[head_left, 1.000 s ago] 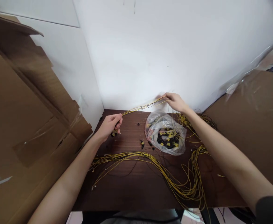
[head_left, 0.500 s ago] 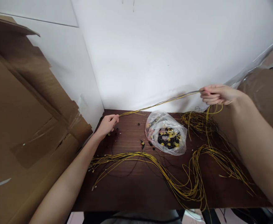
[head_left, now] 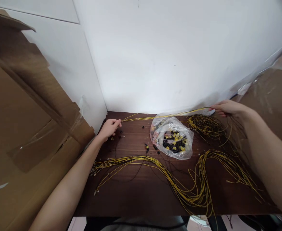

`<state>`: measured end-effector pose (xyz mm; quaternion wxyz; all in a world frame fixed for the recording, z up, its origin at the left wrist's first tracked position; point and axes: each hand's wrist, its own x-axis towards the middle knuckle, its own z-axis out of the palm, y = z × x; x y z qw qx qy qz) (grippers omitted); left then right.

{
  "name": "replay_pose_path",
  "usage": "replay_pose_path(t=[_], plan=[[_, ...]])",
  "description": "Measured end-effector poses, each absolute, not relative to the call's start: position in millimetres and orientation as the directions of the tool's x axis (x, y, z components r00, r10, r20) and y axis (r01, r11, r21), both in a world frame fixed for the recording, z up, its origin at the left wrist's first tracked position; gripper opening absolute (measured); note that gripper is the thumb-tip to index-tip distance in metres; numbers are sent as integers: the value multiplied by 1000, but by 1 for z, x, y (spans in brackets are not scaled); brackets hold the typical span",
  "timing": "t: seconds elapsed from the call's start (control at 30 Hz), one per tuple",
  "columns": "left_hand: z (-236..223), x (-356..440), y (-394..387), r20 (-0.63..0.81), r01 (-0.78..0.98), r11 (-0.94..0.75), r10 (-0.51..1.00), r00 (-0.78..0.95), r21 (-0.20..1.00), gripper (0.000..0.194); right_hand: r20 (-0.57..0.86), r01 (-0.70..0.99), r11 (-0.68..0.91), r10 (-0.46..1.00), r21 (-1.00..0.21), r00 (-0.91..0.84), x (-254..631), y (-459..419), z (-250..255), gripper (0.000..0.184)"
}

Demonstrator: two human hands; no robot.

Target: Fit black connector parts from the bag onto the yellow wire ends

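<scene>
A few thin yellow and black wires (head_left: 153,117) stretch between my two hands along the back of the table. My left hand (head_left: 109,128) pinches one end of them near the back left corner. At the right, the fingers of my right hand (head_left: 224,107) are closed on the other end, just above a coiled tangle of yellow and black wires (head_left: 203,124). Loose strands hang below that hand, blurred. Beneath the stretched wires sits a clear plastic bag (head_left: 188,154) full of black and yellow connectors (head_left: 174,141).
A long bundle of yellow and black wires (head_left: 160,166) snakes across the front of the brown table (head_left: 131,199). One connector (head_left: 147,147) lies left of the bag. A cardboard box (head_left: 35,128) stands at the left, another (head_left: 271,102) at the right. The white wall (head_left: 167,64) closes the back.
My right hand has come down and slightly right, lowering the stretched wires close to the bag and table. My left hand has barely moved and still pinches its end.
</scene>
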<state>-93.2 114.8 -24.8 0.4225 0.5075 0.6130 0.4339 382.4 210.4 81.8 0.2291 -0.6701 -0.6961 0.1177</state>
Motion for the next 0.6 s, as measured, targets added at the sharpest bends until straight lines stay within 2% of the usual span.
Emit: replay_pose_path(t=[0.03, 0.1, 0.2, 0.27, 0.3, 0.37, 0.47, 0.53, 0.6], plan=[[-25, -93, 114, -84, 255, 110, 990, -112, 961, 29, 26, 920, 1, 1000, -391, 10, 380, 212, 75, 27], [-25, -92, 113, -77, 250, 95, 994, -82, 964, 30, -10, 947, -27, 1000, -320, 25, 371, 216, 67, 26], [-26, -92, 112, -43, 258, 50, 999, -31, 965, 30, 147, 966, 42, 989, -253, -5, 341, 219, 65, 9], [-26, -92, 111, -8, 290, 7, 1000, 0, 957, 31, 271, 953, 180, 956, -242, -112, 306, 216, 66, 24], [-25, -92, 111, 12, 312, -15, 1000, 13, 950, 31, 376, 897, 359, 892, -257, -249, 284, 211, 66, 26], [-24, -91, 109, 47, 355, -59, 998, 40, 933, 32, 467, 690, 656, 735, -305, -492, 236, 198, 63, 26], [-19, -88, 105, 78, 391, -107, 993, 91, 914, 32, 416, 418, 849, 525, -324, -742, 165, 174, 51, 29], [-15, -85, 103, 79, 381, -123, 989, 128, 916, 32, 361, 344, 897, 429, -277, -828, 127, 162, 39, 35], [-13, -82, 101, 85, 341, -133, 985, 153, 930, 32, 313, 347, 911, 404, -222, -860, 101, 156, 28, 39]])
